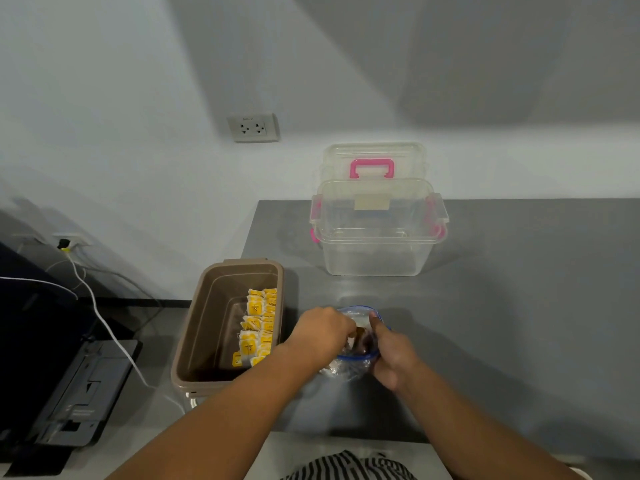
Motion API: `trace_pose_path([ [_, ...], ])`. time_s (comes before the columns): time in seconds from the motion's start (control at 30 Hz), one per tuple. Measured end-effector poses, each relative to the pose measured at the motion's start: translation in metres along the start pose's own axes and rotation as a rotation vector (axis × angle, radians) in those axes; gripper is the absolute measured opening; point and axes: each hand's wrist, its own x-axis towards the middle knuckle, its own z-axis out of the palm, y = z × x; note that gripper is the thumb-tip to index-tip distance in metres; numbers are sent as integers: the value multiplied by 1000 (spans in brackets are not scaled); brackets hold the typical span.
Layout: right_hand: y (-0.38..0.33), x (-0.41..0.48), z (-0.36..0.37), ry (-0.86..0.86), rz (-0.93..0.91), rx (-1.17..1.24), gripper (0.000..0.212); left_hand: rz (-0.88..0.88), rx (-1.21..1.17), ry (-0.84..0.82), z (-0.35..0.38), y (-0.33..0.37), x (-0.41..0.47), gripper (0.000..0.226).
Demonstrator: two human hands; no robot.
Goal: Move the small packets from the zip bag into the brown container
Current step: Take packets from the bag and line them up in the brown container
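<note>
A clear zip bag (360,315) with a blue rim stands open on the grey table. My right hand (393,351) grips its right edge, thumb up along the rim. My left hand (320,332) reaches into the bag's mouth with curled fingers; what they hold is hidden. Brown items show inside the bag. The brown container (194,327) sits at the table's left edge, left of the bag. Several small yellow-and-white packets (258,325) lie along its right inner side.
A clear plastic box (375,251) with pink latches stands behind the bag, its lid with a pink handle (372,168) leaning on the wall. Off the table to the left are a dark machine (72,393) and a white cable (104,323).
</note>
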Motion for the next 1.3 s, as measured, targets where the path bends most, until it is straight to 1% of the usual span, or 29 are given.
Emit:
trace_pose_path([
  [0.07,0,-2,1,-18,0,4,37,12,14,21,-1,0,1,24],
  [0.17,-1,-3,1,-30,3,11,35,47,-52,85,-1,-4,3,24],
  [0.23,-2,-4,2,-37,7,16,35,71,-44,97,-3,-10,4,19],
  [0.3,-2,-6,4,-29,6,15,35,45,-70,105,-5,-15,4,16],
  [0.57,-5,-8,18,1,7,67,35,-22,-436,359,-42,-44,-22,15],
  [0.7,-3,-10,24,3,17,61,39,-134,-556,432,-74,-70,-46,15],
  [0.8,-2,-12,26,-7,23,57,36,-224,-536,460,-87,-95,-65,13],
  [0.9,-1,-12,27,-10,22,61,35,-246,-459,483,-91,-119,-85,9],
  [0.97,1,-10,28,9,28,54,40,-248,-400,431,-89,-134,-96,7],
  [1.07,5,-7,29,28,39,55,44,-210,-297,258,-74,-152,-104,7],
  [1.2,7,-5,29,31,52,59,44,-178,-300,-17,-42,-159,-100,6],
  [1.3,9,-4,29,29,52,36,47,-187,-226,-139,-19,-158,-93,12],
])
